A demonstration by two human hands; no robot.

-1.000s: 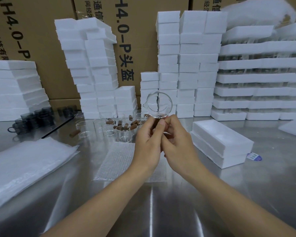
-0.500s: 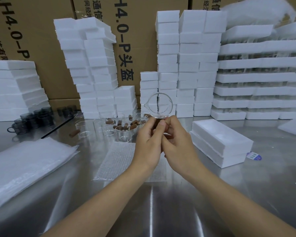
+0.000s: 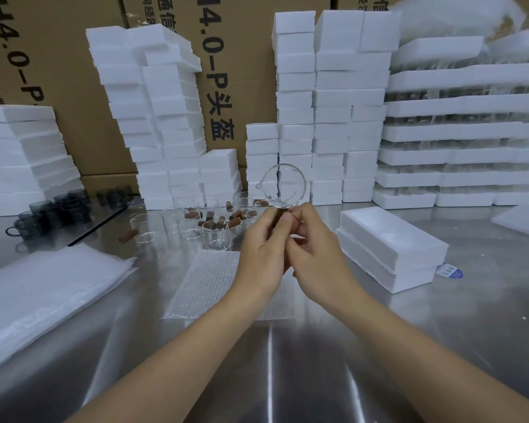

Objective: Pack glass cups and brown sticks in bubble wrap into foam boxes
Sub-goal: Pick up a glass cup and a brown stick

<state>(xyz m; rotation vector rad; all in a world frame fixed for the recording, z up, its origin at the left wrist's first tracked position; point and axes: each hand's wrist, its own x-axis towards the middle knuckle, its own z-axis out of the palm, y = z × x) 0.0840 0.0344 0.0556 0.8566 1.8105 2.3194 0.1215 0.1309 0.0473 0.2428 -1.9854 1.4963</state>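
Head view: bubble wrap sheet [image 3: 205,282] lies flat on worktop [image 3: 287,361], brown sticks [image 3: 220,222] loose behind it. The left hand [image 3: 266,254] and right hand [image 3: 315,254] both pinch the clear glass cup [image 3: 281,186] from below, raised above the worktop. Its mouth faces the camera, axis toward the camera, spout pointing left. Closed foam box [image 3: 391,248] sits to the right.

Both bare forearms reached in from the near edge, one from the near left and one from the near right, and met at the middle. The left hand [image 3: 261,254] and right hand [image 3: 316,257] were raised, pressed side by side, backs towards the camera. The left thumb and forefinger pinched the bottom of a cup [image 3: 283,186] held just beyond the fingertips. The right fingers [image 3: 301,215] curled in at the same spot and seemed to pinch it too, though the left hand hid the contact.
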